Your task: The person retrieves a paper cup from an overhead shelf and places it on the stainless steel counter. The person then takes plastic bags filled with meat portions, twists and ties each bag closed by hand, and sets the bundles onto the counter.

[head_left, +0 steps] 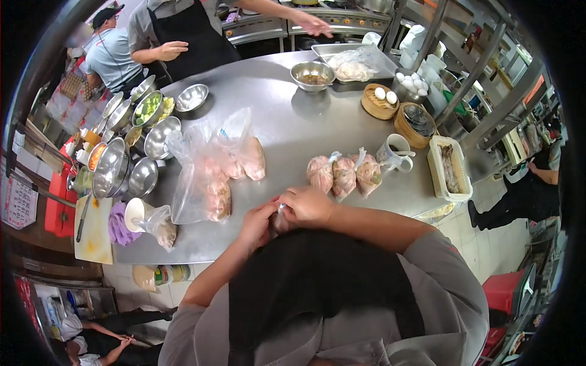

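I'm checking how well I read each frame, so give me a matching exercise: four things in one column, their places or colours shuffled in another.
Things:
1. Knife
2. Small bag
3. Crumpled cloth
4. Pair of eggs

Places or colours:
A. Purple
B. On a round bamboo basket
C. On the cutting board
D. Held between the left hand and the right hand

Right pairs: 1-C, 2-D, 3-A, 4-B
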The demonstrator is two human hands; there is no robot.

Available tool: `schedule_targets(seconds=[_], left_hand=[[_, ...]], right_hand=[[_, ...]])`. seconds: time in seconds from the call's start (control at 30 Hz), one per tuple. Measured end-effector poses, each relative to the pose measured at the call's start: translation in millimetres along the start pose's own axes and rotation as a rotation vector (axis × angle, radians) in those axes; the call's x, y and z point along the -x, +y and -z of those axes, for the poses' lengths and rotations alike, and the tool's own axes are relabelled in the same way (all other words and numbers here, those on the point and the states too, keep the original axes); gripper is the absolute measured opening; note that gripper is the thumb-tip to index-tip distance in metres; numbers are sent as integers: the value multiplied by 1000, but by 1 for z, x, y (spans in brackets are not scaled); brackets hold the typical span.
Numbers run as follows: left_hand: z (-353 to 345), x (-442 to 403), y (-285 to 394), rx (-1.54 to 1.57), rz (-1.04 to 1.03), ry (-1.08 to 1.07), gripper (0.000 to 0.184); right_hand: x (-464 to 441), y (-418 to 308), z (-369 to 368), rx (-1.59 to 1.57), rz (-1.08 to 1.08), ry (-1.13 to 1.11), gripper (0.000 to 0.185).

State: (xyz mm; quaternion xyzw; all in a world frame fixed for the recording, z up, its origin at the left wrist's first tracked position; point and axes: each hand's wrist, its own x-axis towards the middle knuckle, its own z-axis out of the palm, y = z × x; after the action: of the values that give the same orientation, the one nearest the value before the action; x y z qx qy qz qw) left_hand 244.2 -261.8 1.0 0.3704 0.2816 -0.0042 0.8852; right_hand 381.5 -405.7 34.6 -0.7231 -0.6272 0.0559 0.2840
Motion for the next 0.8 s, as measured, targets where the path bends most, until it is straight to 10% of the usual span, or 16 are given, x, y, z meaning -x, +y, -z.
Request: schedule_targets(seconds=[0.8], left_hand=[[-5,-22,-12,-1139,-647,-197,30]], right_hand=[[8,3,36,-14,-64,-14,15]])
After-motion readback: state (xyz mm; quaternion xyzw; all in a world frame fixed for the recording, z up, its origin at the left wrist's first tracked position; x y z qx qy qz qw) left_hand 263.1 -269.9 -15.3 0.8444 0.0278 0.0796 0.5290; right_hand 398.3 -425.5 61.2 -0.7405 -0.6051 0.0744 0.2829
